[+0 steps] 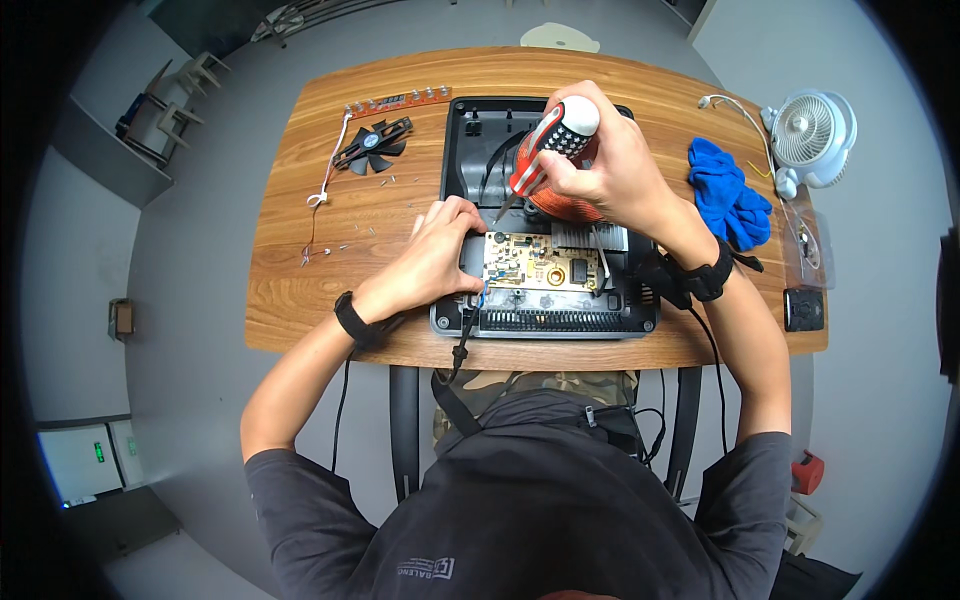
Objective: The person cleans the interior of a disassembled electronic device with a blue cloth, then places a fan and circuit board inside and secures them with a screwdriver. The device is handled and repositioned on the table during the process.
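In my right hand (607, 165) is a screwdriver (540, 150) with a red, white and star-patterned dark handle. Its shaft slants down and left, with the tip by the upper left corner of a tan circuit board (530, 262). My left hand (440, 250) braces the board's left edge, the thumb at the lower corner and curled fingers near the upper one. The board lies in an open black appliance housing (465, 185), next to a finned metal heatsink (590, 237). A copper coil (562, 205) sits behind it, partly covered by my right hand. A black cord (461, 350) leaves the housing's front.
On the wooden table, a black fan (373, 146), a narrow reddish circuit strip (400, 102) with wires and several small screws (385, 181) lie to the left. At right are a blue cloth (728, 193), a white desk fan (815, 130), a clear tray (808, 248) and a dark box (803, 310).
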### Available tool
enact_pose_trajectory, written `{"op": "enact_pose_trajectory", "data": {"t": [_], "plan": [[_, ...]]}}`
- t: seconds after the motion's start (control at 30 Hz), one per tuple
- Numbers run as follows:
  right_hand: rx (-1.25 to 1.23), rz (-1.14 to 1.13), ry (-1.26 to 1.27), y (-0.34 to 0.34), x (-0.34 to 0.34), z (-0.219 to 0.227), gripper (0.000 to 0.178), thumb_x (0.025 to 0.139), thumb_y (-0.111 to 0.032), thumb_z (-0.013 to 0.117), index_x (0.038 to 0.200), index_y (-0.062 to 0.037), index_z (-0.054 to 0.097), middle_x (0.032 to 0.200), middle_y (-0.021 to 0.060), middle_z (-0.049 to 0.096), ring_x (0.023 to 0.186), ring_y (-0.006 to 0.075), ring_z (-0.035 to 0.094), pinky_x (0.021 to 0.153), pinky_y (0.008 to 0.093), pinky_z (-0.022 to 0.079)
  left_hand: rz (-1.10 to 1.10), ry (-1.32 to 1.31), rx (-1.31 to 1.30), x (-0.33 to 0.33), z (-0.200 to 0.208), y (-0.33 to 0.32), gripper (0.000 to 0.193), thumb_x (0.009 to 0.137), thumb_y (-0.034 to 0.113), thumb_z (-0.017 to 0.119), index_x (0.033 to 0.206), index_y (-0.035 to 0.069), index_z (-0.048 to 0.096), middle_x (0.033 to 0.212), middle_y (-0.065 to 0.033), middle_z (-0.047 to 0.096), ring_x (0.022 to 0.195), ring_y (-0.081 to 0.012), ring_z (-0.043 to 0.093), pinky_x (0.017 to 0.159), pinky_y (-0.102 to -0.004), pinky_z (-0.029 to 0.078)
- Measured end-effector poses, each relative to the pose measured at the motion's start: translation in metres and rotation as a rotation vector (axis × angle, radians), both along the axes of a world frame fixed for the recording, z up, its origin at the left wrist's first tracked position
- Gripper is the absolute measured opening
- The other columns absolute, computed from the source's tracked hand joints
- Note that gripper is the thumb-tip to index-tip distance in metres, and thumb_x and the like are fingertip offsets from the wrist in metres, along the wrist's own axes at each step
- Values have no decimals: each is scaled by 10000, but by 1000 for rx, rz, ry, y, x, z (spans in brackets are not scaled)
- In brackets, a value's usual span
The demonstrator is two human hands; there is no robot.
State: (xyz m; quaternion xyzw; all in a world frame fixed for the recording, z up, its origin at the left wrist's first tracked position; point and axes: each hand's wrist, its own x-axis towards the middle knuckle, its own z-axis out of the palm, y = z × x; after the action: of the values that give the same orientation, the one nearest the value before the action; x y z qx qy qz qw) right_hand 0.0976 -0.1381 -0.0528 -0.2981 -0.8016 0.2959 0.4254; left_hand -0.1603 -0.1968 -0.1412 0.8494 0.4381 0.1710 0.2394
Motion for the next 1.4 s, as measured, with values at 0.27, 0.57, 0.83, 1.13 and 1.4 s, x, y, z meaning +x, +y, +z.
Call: {"op": "enact_pose_trajectory", "data": {"t": [0.27,0.57,0.83,1.13,1.4], "plan": [[-8,14,9,-2,2,1,383,858,-188,779,1115,-41,535,882,73,681,783,150,666,719,304,555,-2,-26,32,0,-6,3,722,585,177,943,1213,6,630,1235,-131,539,1185,-331,502,1052,-411,431],[-26,41,4,0,-2,-3,393,865,-191,777,1123,-33,526,894,86,691,796,165,676,736,308,558,-11,-13,23,-1,-1,1,703,601,206,936,1202,9,628,1244,-141,542,1189,-340,504,1056,-420,437],[-54,54,-25,-1,-8,-5,397,861,-198,776,1118,-29,524,914,99,702,819,184,689,750,321,559,-42,25,45,-4,5,3,682,627,235,917,1193,-5,621,1228,-158,546,1172,-352,513,1048,-431,443],[-34,83,-101,1,-16,-11,432,856,-199,789,1143,-23,517,921,123,700,829,236,702,745,344,560,-16,-7,47,-2,7,2,651,588,203,932,1140,-22,670,1132,-139,608,1124,-339,543,1015,-415,468],[-24,157,-125,3,-26,-17,466,850,-183,792,1178,-24,503,902,157,684,785,277,702,691,364,561,-2,-4,25,-2,7,0,663,606,215,928,1163,-39,674,1156,-141,613,1149,-330,540,1032,-412,457]]}}
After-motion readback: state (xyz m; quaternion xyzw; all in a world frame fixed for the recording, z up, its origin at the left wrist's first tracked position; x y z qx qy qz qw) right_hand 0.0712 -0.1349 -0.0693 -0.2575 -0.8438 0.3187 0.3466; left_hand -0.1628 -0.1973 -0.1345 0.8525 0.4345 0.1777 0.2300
